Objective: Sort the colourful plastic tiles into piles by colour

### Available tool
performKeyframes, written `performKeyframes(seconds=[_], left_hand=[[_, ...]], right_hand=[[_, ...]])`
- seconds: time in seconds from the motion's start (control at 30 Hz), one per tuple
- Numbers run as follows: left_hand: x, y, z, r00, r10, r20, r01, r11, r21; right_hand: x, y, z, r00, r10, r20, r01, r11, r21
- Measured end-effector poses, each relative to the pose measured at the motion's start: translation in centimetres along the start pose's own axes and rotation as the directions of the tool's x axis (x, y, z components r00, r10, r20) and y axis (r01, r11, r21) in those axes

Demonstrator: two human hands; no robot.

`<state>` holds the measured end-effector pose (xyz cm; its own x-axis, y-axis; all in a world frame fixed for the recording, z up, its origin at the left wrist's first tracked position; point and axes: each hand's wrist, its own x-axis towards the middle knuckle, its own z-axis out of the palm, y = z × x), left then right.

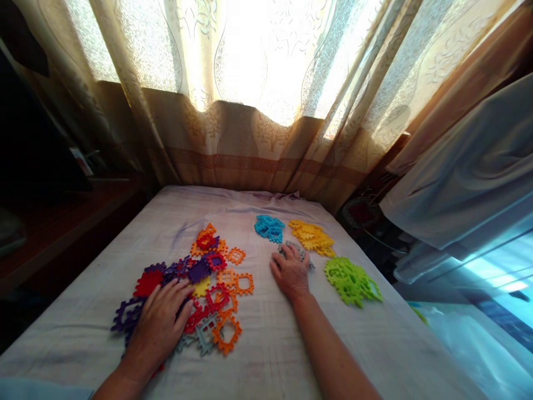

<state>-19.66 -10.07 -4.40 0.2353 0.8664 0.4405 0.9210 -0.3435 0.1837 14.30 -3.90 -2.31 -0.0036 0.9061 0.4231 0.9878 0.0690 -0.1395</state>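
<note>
My left hand (pixel 162 314) lies with its fingers spread on a mixed pile of purple, red, orange, yellow and grey toothed plastic pieces. Purple pieces (pixel 199 270), a red piece (pixel 149 283) and a yellow piece (pixel 201 286) show around its fingers, with orange pieces (pixel 227 333) on the pile's right side. My right hand (pixel 291 271) rests, fingers apart, on a small heap of grey pieces (pixel 308 257), partly hiding them. Just beyond it are a blue heap (pixel 269 228) and a yellow heap (pixel 312 238). A green heap (pixel 352 281) lies to its right.
The pieces lie on a surface covered by a pale cloth (pixel 266 355). Patterned curtains (pixel 250 133) hang behind it against bright light. A dark wooden shelf (pixel 70 222) stands at the left, and fabric (pixel 466 161) hangs at the right.
</note>
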Motion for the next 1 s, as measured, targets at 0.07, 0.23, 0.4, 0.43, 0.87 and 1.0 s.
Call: performKeyframes(seconds=[0.07, 0.23, 0.4, 0.43, 0.87, 1.0], left_hand=[[0.1, 0.5, -0.3, 1.0, -0.008, 0.001, 0.008, 1.0, -0.001], [0.2, 1.7, -1.0, 0.999, -0.042, 0.01, 0.041, 0.999, 0.017], [0.6, 2.2, -1.4, 0.991, -0.106, 0.083, 0.114, 0.988, -0.105], [0.8, 2.1, -1.6, 0.988, -0.113, 0.107, 0.128, 0.979, -0.156], [-3.6, -3.7, -6.3, 0.925, -0.379, -0.013, 0.374, 0.917, -0.142], [-5.7, -2.5, -4.9, 0.906, -0.421, -0.042, 0.417, 0.905, -0.089]], right_hand=[[-0.4, -0.2, 0.0, 0.997, -0.047, -0.066, 0.047, 0.999, -0.005], [-3.4, -2.4, -0.5, 0.958, -0.236, -0.16, 0.247, 0.968, 0.051], [-7.9, -5.8, -1.3, 0.931, -0.331, -0.153, 0.353, 0.923, 0.152], [-8.6, -6.3, -1.5, 0.933, -0.33, -0.144, 0.352, 0.92, 0.171], [-13.1, -9.1, -2.2, 0.957, -0.277, -0.088, 0.291, 0.919, 0.265], [-13.3, -9.5, -2.9, 0.947, -0.318, -0.052, 0.321, 0.91, 0.264]])
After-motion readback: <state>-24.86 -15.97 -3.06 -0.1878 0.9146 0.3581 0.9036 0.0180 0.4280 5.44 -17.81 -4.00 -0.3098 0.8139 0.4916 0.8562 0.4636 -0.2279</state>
